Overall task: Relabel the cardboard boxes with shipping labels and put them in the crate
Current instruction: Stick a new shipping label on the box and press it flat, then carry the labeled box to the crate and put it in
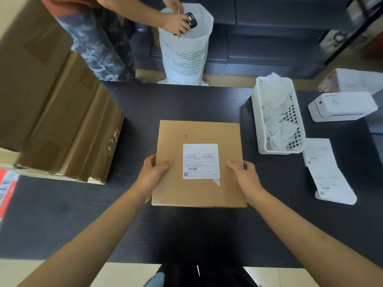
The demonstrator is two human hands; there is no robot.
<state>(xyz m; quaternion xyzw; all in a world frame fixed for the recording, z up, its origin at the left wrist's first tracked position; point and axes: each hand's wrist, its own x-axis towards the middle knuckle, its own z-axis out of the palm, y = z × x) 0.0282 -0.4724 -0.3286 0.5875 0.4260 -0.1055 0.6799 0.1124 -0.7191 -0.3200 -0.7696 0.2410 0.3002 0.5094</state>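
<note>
At the far left a stack of large cardboard cartons (62,125) leans on the dark worktop (62,214). In the near centre lies a flat, square cardboard box (199,193), brown and clean-edged. A white shipping label (201,161) sits on its top face, with a barcode, a square code and a torn scrap of paper at its lower right corner. The left hand (153,172) grips the box's left edge, thumb curled over the top. The right hand (246,179) grips the right edge the same way. The step looks like positioning or lifting a labelled box; whether this label is old or new I cannot tell. Next likely comes peeling it or carrying the box to the crate. To the right stand a white basket (259,125) of crumpled paper, loose printed labels (325,172) and a white label printer (342,106).
</note>
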